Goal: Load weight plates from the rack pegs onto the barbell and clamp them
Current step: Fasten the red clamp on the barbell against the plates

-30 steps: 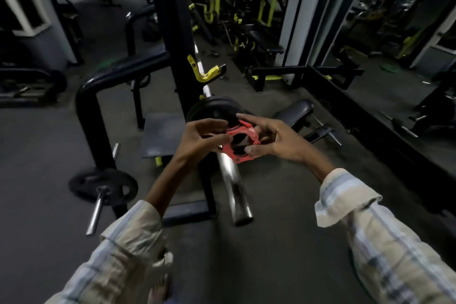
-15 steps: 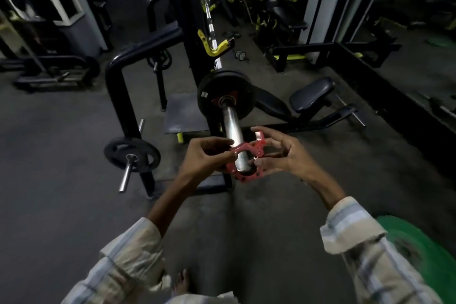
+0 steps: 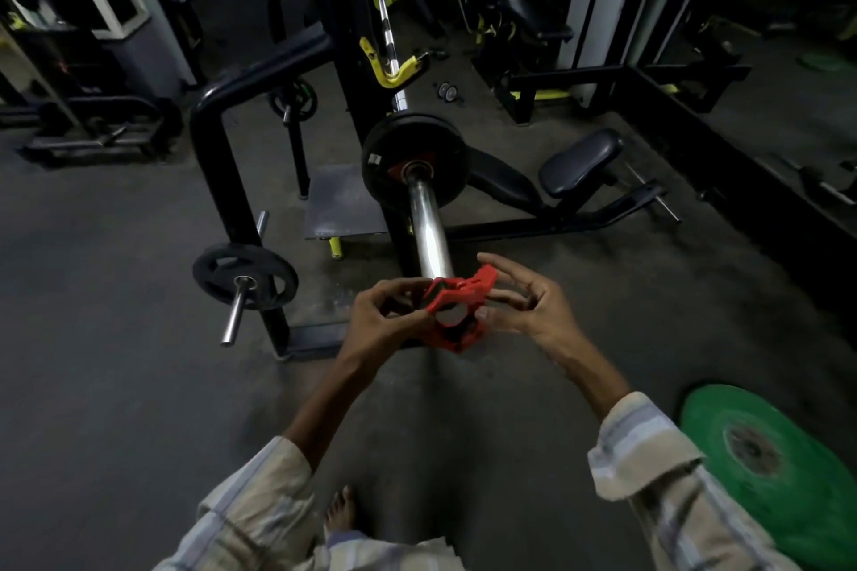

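A red clamp collar (image 3: pixel 457 315) sits around the near end of the chrome barbell sleeve (image 3: pixel 429 227), its lever sticking up to the right. My left hand (image 3: pixel 382 320) pinches the collar's left side and my right hand (image 3: pixel 524 301) holds its right side and lever. Farther up the sleeve a black weight plate (image 3: pixel 387 162) is loaded against the bar's shoulder. The bar rests in yellow hooks (image 3: pixel 394 70) on the black rack upright (image 3: pixel 331 14).
A black plate (image 3: pixel 218 274) hangs on a low rack peg at the left, with a smaller plate (image 3: pixel 293 98) on a peg behind. A green plate (image 3: pixel 770 473) lies on the floor at the right. A bench seat (image 3: pixel 579 160) stands beyond the bar. My bare foot (image 3: pixel 341 510) shows below.
The view has tilted down and pulled back. The collar, held in front of the plate before, now sits on the sleeve's near end between both hands.
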